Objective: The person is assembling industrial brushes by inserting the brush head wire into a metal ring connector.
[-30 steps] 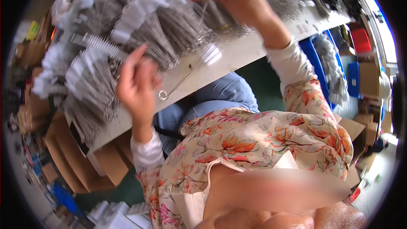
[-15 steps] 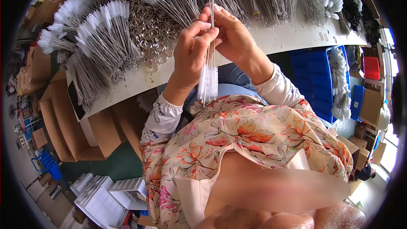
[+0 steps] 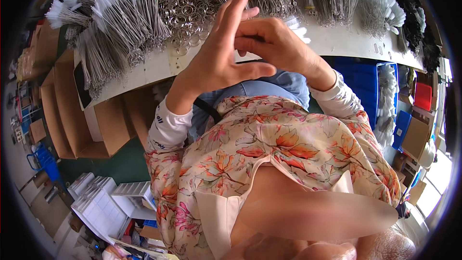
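Both hands meet just above the bench edge: the left hand point(image 3: 219, 60) is raised with fingers spread, its grip apart, and the right hand point(image 3: 274, 43) curls behind it, fingers bent; what it clamps, if anything, I cannot tell. A white brush tip point(image 3: 296, 26) peeks past the right hand. Judging from this, one brush is in hand, and many remain: wire brush bundles point(image 3: 120, 14) and a heap of metal rings point(image 3: 185, 5) crowd the white bench point(image 3: 337, 38). Cardboard boxes point(image 3: 72, 110) stand below, with blue bins point(image 3: 365, 84) opposite.
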Action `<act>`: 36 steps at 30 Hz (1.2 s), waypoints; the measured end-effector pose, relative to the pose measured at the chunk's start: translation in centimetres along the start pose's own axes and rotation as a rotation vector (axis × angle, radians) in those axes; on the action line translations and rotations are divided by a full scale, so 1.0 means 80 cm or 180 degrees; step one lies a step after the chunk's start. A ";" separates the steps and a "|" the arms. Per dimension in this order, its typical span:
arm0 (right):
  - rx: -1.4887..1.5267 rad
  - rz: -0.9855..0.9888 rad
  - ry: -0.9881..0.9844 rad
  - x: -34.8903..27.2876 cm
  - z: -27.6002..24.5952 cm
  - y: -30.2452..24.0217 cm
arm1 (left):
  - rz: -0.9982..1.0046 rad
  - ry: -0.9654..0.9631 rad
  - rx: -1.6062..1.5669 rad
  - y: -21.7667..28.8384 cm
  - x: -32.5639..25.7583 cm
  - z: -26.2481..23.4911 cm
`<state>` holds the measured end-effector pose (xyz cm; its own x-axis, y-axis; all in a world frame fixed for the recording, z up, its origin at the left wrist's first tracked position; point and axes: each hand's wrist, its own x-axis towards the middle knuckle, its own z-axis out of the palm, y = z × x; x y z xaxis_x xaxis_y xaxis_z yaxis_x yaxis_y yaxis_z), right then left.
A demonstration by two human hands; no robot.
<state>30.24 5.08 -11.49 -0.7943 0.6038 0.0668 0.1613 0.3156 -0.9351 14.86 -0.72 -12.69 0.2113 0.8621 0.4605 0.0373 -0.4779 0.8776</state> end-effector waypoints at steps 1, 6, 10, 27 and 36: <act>0.0062 -0.0057 -0.0013 -0.002 0.001 0.009 | -0.0015 0.0016 0.0007 -0.005 -0.005 -0.005; 0.0852 0.0409 -0.0350 -0.015 -0.010 -0.002 | -0.0037 0.0226 0.0397 -0.013 -0.029 -0.026; 0.1339 0.0901 -0.1150 -0.031 -0.019 0.003 | 0.0496 0.0246 0.0799 0.005 -0.043 -0.001; -0.1524 -0.0537 0.1300 -0.052 0.009 0.058 | -0.1113 0.1280 0.1602 -0.064 -0.081 -0.013; -0.0359 -0.0415 0.0335 0.001 0.016 0.029 | -0.0566 0.0708 0.0322 0.000 -0.037 -0.060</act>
<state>29.80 4.90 -14.10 -0.7481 0.6238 0.2261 0.1305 0.4725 -0.8716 9.53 -2.43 -13.42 -0.0260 0.9442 0.3284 0.1542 -0.3208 0.9345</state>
